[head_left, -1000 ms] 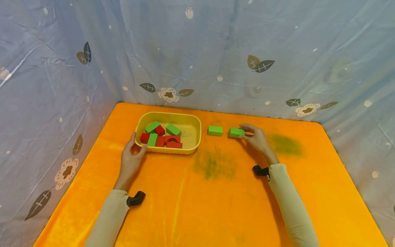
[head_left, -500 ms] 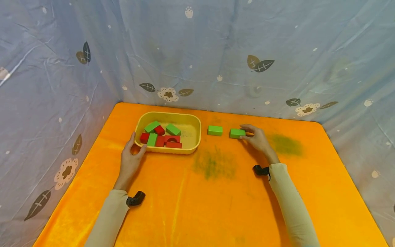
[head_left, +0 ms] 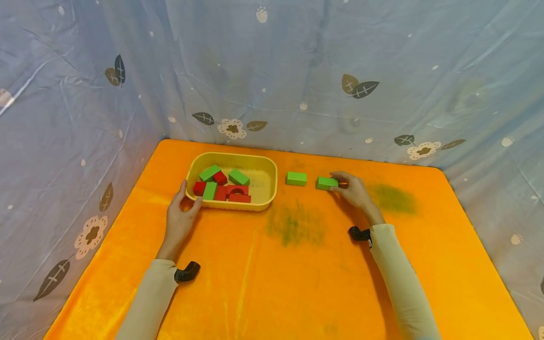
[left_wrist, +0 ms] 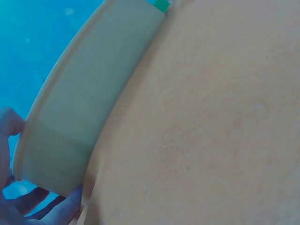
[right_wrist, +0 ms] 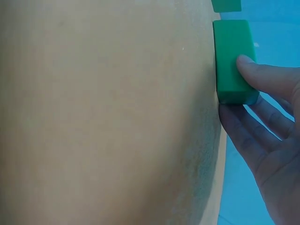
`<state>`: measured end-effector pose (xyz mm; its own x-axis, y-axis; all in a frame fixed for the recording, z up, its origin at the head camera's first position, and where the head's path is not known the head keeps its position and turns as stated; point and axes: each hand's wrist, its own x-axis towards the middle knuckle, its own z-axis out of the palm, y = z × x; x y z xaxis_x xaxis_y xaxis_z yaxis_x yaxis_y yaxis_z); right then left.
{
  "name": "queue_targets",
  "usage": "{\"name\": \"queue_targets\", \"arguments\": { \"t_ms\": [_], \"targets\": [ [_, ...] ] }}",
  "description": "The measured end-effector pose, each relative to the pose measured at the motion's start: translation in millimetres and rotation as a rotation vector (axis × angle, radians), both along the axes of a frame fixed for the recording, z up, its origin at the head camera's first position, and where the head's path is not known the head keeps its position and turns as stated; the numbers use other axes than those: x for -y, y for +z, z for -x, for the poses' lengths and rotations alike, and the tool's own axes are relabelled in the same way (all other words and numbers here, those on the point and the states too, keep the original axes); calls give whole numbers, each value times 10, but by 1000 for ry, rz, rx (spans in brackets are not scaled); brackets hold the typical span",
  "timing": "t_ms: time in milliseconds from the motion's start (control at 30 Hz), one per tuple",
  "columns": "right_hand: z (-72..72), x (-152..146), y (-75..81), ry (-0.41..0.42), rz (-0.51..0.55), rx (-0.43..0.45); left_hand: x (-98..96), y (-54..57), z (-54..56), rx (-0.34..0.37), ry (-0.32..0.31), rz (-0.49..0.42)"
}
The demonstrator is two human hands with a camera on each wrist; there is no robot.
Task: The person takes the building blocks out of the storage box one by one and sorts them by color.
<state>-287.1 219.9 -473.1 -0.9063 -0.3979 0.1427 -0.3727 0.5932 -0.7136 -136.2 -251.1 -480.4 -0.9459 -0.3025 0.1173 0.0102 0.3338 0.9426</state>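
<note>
In the head view my left hand (head_left: 181, 222) holds the near left corner of a yellow plastic tub (head_left: 273, 189). The left wrist view shows its thumb at the rim and other fingers (left_wrist: 65, 206) against the lower end of the tub (left_wrist: 79, 117). My right hand (head_left: 353, 192) pinches the right end of a green rectangular block (head_left: 325, 183), which rests on the table. Its thumb lies along one side of that block (right_wrist: 229, 56) in the right wrist view. Left of it, a small gap away, lies another green block (head_left: 296, 178).
Inside the tub are several green blocks (head_left: 239, 177) and red blocks (head_left: 240, 199), one of them an arch (head_left: 236, 190). The table has an orange cloth (head_left: 272, 274) with dark green smudges. A patterned blue-grey curtain (head_left: 297, 71) stands behind the table and at both sides.
The green block in my right hand has shifted very slightly right, away from the other green block. My left hand and the tub stay in place.
</note>
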Motion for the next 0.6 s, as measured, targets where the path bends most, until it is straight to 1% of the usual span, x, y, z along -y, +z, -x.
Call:
{"name": "queue_targets", "arguments": {
  "t_ms": [233,433,600],
  "targets": [
    [9,2,18,-2,-35,33,13,-12,9,-4,3,20],
    [-4,16,86,-8,-5,68,19,-16,9,-7,1,22],
    [-18,19,174,-8,0,56,26,-24,14,-5,6,30]
  ]
}}
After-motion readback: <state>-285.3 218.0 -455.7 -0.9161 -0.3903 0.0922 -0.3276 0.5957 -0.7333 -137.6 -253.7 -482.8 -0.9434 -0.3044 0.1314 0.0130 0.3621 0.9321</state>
